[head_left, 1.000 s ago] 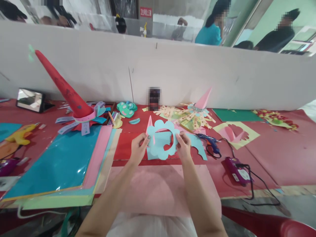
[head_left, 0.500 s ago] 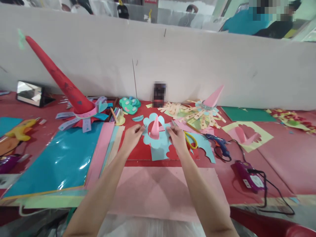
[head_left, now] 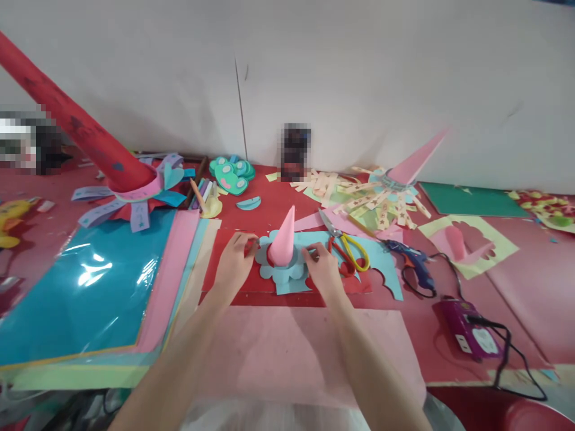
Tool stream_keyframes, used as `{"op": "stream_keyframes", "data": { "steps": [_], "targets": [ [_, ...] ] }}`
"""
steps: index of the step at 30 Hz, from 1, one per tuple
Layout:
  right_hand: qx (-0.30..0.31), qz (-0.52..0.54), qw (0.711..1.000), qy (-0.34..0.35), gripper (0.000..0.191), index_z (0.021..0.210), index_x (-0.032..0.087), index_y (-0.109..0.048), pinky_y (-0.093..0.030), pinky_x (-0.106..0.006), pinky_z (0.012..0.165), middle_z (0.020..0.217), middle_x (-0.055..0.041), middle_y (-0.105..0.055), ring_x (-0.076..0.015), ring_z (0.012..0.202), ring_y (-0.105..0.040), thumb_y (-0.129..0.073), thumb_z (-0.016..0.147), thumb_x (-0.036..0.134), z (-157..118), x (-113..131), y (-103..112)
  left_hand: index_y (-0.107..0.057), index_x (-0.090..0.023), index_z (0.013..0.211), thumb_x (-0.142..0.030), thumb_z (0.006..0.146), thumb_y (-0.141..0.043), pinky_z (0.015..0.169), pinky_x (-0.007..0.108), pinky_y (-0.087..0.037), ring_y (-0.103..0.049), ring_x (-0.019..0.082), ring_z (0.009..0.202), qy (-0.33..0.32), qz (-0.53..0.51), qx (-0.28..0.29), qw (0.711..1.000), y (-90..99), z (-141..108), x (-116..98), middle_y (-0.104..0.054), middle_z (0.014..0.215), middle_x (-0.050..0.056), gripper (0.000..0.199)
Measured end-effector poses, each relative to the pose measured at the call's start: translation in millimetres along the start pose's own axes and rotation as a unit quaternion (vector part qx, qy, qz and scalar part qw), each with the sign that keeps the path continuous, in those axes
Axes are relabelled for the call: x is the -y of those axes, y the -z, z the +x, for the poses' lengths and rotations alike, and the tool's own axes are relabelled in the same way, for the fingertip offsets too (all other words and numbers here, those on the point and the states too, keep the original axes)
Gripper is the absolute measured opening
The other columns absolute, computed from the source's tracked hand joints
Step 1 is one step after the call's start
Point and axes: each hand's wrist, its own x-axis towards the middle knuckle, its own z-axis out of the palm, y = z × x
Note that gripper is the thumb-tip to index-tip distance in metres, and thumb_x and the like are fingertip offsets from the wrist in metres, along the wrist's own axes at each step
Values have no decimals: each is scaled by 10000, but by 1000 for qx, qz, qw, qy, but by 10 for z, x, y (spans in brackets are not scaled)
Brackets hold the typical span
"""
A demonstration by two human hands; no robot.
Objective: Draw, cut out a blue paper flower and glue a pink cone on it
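Note:
A light-blue paper flower ring (head_left: 282,275) lies around the base of a small pink paper cone (head_left: 284,242), which stands upright through its hole. My left hand (head_left: 236,257) pinches the ring's left edge, fingers closed. On the opposite side, my right hand (head_left: 321,266) has its thumb and fingers closed at the ring's right edge. Red paper and light-blue cut paper (head_left: 389,269) lie beneath. Just right of my right hand are scissors with yellow handles (head_left: 357,254) and a red-handled pair (head_left: 341,256).
A blue glue gun (head_left: 411,260) and a purple power strip (head_left: 469,335) with black cables sit to the right. A tall red cone (head_left: 85,126) leans at left behind plastic-wrapped blue sheets (head_left: 99,287). A fringed pink cone (head_left: 417,158) stands near the wall. Pink paper (head_left: 309,353) covers the front.
The flower ring has gone from around the middle of the cone down to its base, both hands moving with it. My view has tilted downward and come closer.

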Motion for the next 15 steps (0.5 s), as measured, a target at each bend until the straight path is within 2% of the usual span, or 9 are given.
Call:
{"op": "stream_keyframes", "data": {
  "steps": [3, 6, 9, 15],
  "targets": [
    [-10, -54, 998, 10, 165, 817, 209, -580, -368, -285, 564, 652, -25, -635, -198, 591, -582, -547, 798, 369, -22, -19, 9, -586, -228, 1034, -304, 890, -468, 865, 334, -482, -607, 196, 1003, -33, -92, 26, 995, -10, -28, -43, -626, 1083, 65, 201],
    [-7, -109, 994, 6, 153, 847, 201, -590, -316, -273, 545, 803, -50, -657, -193, 665, -583, -543, 821, 344, -44, 2, 34, -519, -254, 1182, -349, 870, -526, 946, 352, -458, -557, 207, 1148, -33, -118, 69, 990, -34, -62, -88, -593, 1227, 62, 326],
    [-8, -146, 989, 0, 129, 821, 203, -597, -264, -264, 526, 906, -50, -645, -174, 676, -563, -537, 837, 317, -61, 28, 56, -481, -269, 1237, -366, 817, -615, 976, 378, -444, -532, 233, 1195, -42, -89, 99, 990, -69, -78, -100, -567, 1287, 65, 451],
    [0, -131, 991, 26, 115, 774, 201, -602, -264, -261, 517, 856, -30, -626, -152, 648, -538, -536, 831, 275, -67, 18, 37, -495, -259, 1251, -297, 805, -646, 940, 420, -464, -566, 272, 1138, -64, -8, 122, 990, -159, -78, -74, -617, 1204, 82, 472]
  ]
}}
